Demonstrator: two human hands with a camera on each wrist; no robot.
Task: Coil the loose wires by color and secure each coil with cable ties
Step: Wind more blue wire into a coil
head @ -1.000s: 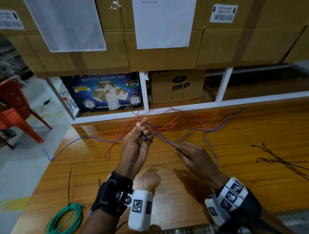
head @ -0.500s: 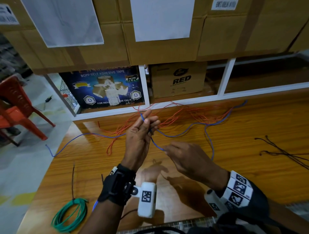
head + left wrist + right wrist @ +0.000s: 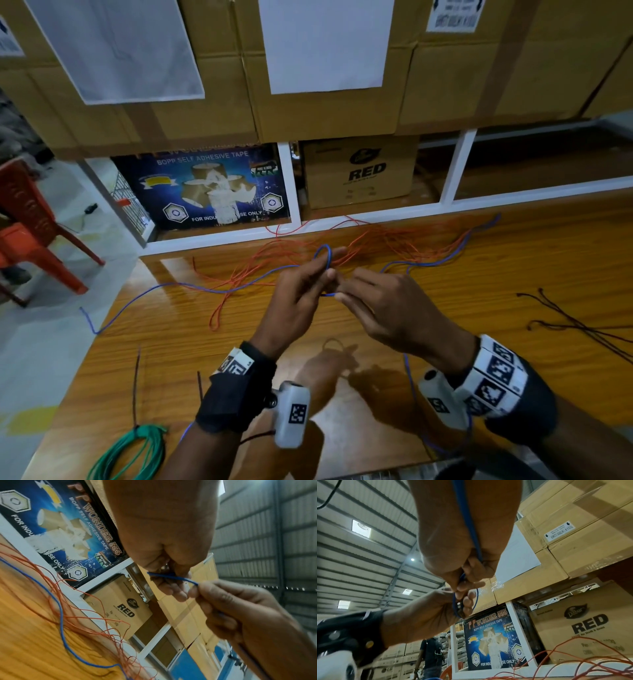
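A long blue wire (image 3: 191,286) trails across the wooden table (image 3: 513,274) and over its left edge. My left hand (image 3: 318,277) is raised above the table, and a small loop of the blue wire (image 3: 323,251) is wound round its fingers. My right hand (image 3: 346,293) is right beside it and pinches the same wire; in the left wrist view the right hand (image 3: 197,588) pinches the blue wire (image 3: 171,577) at its fingertips. The blue wire (image 3: 467,520) runs down along my right palm. A tangle of orange wires (image 3: 376,245) lies behind both hands.
A tied green coil (image 3: 133,448) lies at the near left. Black cable ties (image 3: 137,383) lie above it. Dark thin wires (image 3: 575,322) are spread at the right. White shelving with cardboard boxes (image 3: 359,171) backs the table. Red chairs (image 3: 30,219) stand on the left floor.
My right hand has moved up and left until it meets the left hand. A loop of blue wire now sits round my left fingers, and the loose blue wire has been drawn in.
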